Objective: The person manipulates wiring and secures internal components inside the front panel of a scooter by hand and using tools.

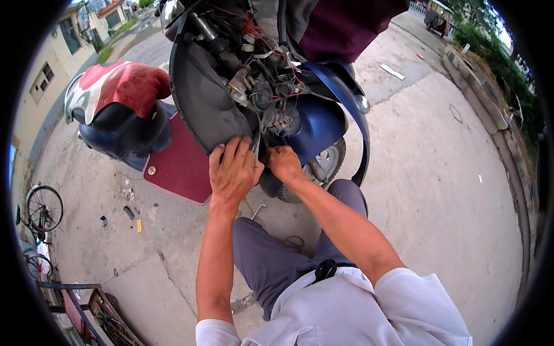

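The front of a blue electric scooter stands opened up before me, its wiring (262, 95) and electrical parts bare. My left hand (234, 170) curls its fingers over the lower edge of the dark plastic inner panel (210, 109). Close beside it, my right hand (283, 163) is closed low among the parts, beneath the blue front fender (317, 130); whatever lies in its fingers is hidden. A curved blue trim piece (346, 101) hangs at the right, over the front wheel (329, 164). Red wires (248, 26) tangle near the top.
A red floor mat (179, 167) and a seat with a red-and-white cover (124, 86) are at the left. A metal tool (259, 211) lies on the concrete between my legs. Small litter, including a yellow strip (139, 225), and a bicycle wheel (45, 207) are farther left.
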Demonstrator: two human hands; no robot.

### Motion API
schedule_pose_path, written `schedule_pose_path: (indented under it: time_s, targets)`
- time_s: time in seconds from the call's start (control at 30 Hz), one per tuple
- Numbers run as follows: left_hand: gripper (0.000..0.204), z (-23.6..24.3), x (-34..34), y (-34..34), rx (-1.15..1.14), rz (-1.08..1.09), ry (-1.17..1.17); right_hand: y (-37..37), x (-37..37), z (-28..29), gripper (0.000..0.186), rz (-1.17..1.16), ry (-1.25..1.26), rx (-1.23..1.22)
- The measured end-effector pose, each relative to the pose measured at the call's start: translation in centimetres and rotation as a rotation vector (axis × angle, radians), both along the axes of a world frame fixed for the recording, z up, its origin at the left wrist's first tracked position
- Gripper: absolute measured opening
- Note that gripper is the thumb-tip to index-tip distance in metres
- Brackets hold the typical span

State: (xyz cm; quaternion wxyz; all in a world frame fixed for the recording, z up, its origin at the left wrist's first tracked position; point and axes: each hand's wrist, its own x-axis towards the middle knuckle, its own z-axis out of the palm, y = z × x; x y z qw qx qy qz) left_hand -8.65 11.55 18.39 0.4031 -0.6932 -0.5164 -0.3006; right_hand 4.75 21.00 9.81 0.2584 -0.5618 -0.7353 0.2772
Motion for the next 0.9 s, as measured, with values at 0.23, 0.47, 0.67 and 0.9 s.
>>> schedule_pose_path:
  time_s: [0.23, 0.47, 0.67, 0.9]
  targets:
    - [0.008, 0.0, -0.2, -0.3, -0.004, 0.02, 0.009, 0.1, -2.3, 2.2, 0.033, 0.233, 0.154, -0.233]
    - [0.008, 0.5, 0.5, 0.1, 0.005, 0.028, 0.017, 2.3, -4.9, 1.2, 0.043, 0.079, 0.157, -0.414]
    - [0.007, 0.6, -0.5, -0.9, -0.017, 0.067, 0.042, -0.6, -3.5, 4.0, 0.036, 0.189, 0.197, -0.489]
    - [0.007, 0.6, 0.1, -0.6, -0.011, 0.07, 0.044, -3.0, 2.0, 2.8, 0.033, 0.069, 0.235, -0.199]
